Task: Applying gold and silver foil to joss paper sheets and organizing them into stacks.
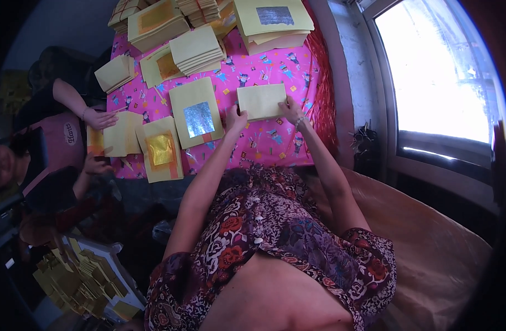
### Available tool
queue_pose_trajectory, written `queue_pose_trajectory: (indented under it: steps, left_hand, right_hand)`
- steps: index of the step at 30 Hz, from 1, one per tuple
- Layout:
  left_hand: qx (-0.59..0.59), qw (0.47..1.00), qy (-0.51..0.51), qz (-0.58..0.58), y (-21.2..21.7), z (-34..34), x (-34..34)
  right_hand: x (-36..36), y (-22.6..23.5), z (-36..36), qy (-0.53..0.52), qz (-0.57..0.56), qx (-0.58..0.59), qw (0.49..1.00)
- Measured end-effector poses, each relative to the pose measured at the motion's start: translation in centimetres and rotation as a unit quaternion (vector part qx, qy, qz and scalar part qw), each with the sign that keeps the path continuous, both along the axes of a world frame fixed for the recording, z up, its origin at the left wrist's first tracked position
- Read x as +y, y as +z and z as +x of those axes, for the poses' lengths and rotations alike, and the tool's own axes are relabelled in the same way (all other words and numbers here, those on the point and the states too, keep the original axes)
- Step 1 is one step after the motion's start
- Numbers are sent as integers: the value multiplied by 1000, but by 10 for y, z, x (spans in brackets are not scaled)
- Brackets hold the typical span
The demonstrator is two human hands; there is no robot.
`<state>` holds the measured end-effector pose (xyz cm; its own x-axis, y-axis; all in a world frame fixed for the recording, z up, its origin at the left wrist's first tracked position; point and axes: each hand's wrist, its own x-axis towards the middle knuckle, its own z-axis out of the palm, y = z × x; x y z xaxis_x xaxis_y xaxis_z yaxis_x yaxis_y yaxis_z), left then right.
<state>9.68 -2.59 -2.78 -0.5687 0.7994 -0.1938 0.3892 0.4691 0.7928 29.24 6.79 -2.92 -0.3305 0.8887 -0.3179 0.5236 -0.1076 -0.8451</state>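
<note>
While my forearms run up from my flowered dress (275,231), both hands meet at one plain yellow paper stack (261,101) lying flat on the pink tablecloth (264,140). My left hand (236,119) pinches the stack's lower left corner, fingers closed on the edge. My right hand (292,110) clamps the lower right corner, thumb on top.

Just left of the stack: a yellow sheet with a silver foil square (197,113), flat on the cloth. Left of that and nearer to me, a sheet with a gold foil square (161,150), hanging partly over the cloth's near edge.

Further left of the stack, another person's hand (100,118) rests on a bundle of plain sheets (122,134) at the cloth's left edge.

Beyond the stack, up the table: several piles of yellow paper (196,51), some showing orange squares. Directly beyond it, at the far end, a tall pile topped with a silver foil sheet (274,19).

Right of the stack, red fringe (322,94) along the cloth's edge, then a wall and a bright window (435,71).
</note>
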Motion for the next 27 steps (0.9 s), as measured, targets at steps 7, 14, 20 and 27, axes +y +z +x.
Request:
queue_pose_trajectory:
  steps: [7, 14, 20, 27]
  left_hand:
    - [-38, 994, -40, -96, -15, 4, 3]
    - [-161, 981, -64, -87, -4, -4, 7]
    - [-305, 952, -39, 15, -13, -13, 4]
    - [-241, 969, 44, 21, -7, -21, -1]
  right_hand:
    - [2, -10, -1, 11, 29, -95, 995]
    - [20, -26, 14, 23, -54, 50, 997]
    - [23, -6, 13, -6, -152, 100, 983]
    - [22, 20, 14, -15, -64, 3, 998]
